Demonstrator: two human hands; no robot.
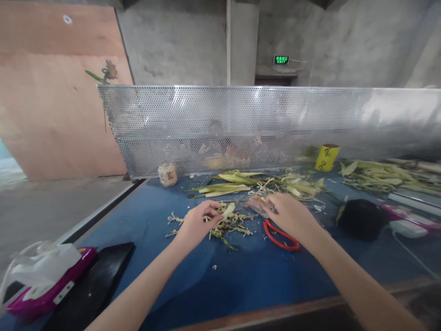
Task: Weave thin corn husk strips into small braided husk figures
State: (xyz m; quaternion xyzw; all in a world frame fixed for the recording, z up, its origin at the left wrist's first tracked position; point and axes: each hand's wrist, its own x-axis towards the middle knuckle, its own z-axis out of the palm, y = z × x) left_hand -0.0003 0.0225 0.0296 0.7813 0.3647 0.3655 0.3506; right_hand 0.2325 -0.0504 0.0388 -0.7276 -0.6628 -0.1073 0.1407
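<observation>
My left hand [201, 220] is closed, thumb and fingertips pinching a small pale green husk piece [228, 210]. Under and around it lies a pile of knotted, greenish plant strips [225, 227]. My right hand [287, 209] has its fingers bent together at a see-through plastic packet [259, 203] with orange colouring. Blur hides what exactly is between those fingertips. Just below that hand, red-handled scissors [280, 236] rest on the blue tabletop [206, 280], their blades partly covered. Beyond both hands lie long green husk leaves [234, 178] and shredded fibres.
A wrapped roll [167, 174] stands back left, and a yellow tube [327, 157] back right. A perforated metal screen [193, 115] borders the far edge. More husks [379, 177] and a black round object [362, 219] lie right. Near left are a purple device [51, 294] and black tray [99, 280].
</observation>
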